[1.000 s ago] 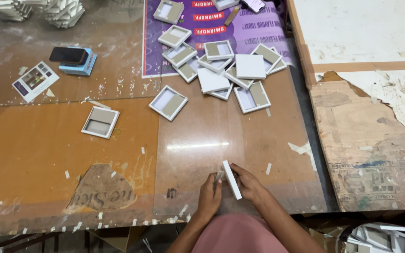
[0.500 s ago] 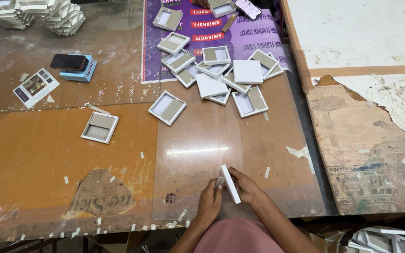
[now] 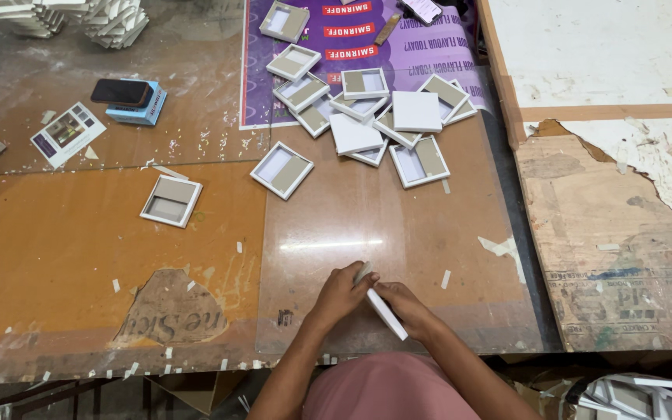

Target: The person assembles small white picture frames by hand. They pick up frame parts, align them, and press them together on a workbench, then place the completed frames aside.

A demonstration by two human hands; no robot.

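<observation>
Here, at the near edge of the worktable [image 3: 79,257], both hands meet over one small white tray [image 3: 385,311], held on edge so that only its thin rim shows. The left hand [image 3: 341,294] is curled closed over the tray's far end, and the right hand [image 3: 407,308] is wrapped around its near side from below, fingers closed on it. What the fingertips are doing to the tray is hard to tell, since the knuckles hide the contact.

Farther off, toward the far middle of the table, a loose pile of similar white trays [image 3: 383,117] lies partly on a purple poster [image 3: 351,47], some face up showing a tan inset, some face down. Two more lie apart from it: one single tray [image 3: 281,169] just left of the pile, another tray [image 3: 171,201] farther left. Neat stacks of trays [image 3: 71,15] stand at the far left corner, and a dark phone [image 3: 120,92] rests on a blue box [image 3: 138,109] nearby.

Judged from this, the work looks well short of its end: one piece is in hand, many loose ones wait in the pile, and only the far stacks look finished.
</observation>
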